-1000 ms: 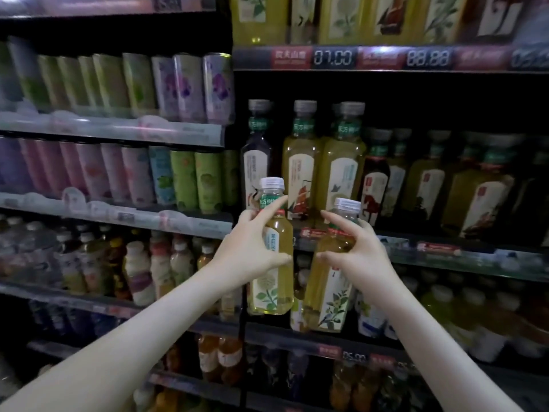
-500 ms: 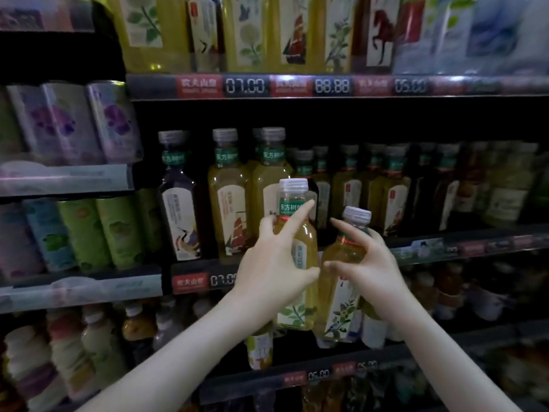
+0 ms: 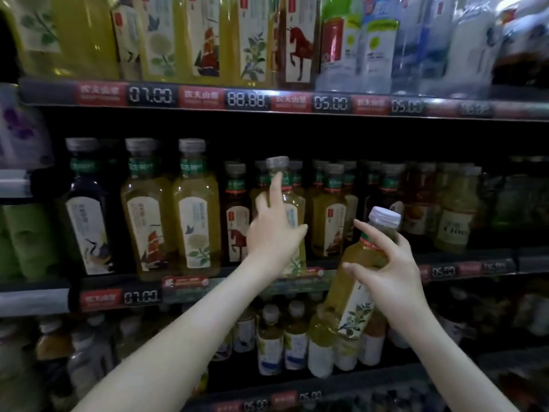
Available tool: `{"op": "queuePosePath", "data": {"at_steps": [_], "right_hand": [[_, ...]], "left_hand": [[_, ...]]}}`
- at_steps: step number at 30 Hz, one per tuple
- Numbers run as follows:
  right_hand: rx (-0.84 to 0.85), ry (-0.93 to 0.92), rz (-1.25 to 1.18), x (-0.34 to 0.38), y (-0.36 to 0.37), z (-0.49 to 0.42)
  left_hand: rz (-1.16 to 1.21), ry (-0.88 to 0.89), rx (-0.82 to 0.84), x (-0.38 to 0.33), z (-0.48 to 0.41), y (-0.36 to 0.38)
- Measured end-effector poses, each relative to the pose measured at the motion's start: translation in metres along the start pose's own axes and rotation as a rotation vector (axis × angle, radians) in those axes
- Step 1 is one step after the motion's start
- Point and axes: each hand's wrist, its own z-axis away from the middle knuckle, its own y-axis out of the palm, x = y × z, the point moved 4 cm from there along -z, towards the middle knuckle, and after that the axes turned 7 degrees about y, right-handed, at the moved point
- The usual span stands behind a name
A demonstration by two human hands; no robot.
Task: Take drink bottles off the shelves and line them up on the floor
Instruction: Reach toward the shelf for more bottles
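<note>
My left hand (image 3: 274,233) grips a yellow tea bottle (image 3: 292,209) with a grey cap, held upright at the front edge of the middle shelf (image 3: 190,288), index finger stretched up along its neck. My right hand (image 3: 386,269) grips a second yellow tea bottle (image 3: 355,295) by its shoulder, tilted with the cap leaning right, in front of the shelf edge and lower than the first. Its label shows green leaves.
Rows of yellow and dark tea bottles (image 3: 196,215) fill the middle shelf on both sides of my hands. Larger bottles (image 3: 208,40) stand on the shelf above with price tags (image 3: 246,99). Small bottles (image 3: 270,340) crowd the shelf below. Cans (image 3: 26,239) sit far left.
Both hands have risen and spread apart. The left bottle has moved up to the middle shelf level; the right bottle has tilted and swung to the right. The view has shifted upward.
</note>
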Motion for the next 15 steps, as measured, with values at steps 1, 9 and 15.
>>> {"op": "queuePosePath", "data": {"at_steps": [1,9,15], "right_hand": [[0.017,-0.005,-0.008,-0.004,-0.005,-0.003],[0.128,-0.027,-0.114,-0.017,-0.012,-0.031],[0.076,-0.092,-0.196,-0.012,-0.006,-0.034]], "left_hand": [[-0.011,-0.012,-0.011,-0.001,-0.005,0.005],[-0.122,0.036,-0.091,-0.008,-0.021,0.014],[-0.369,0.03,0.003,0.029,-0.016,0.034]]}}
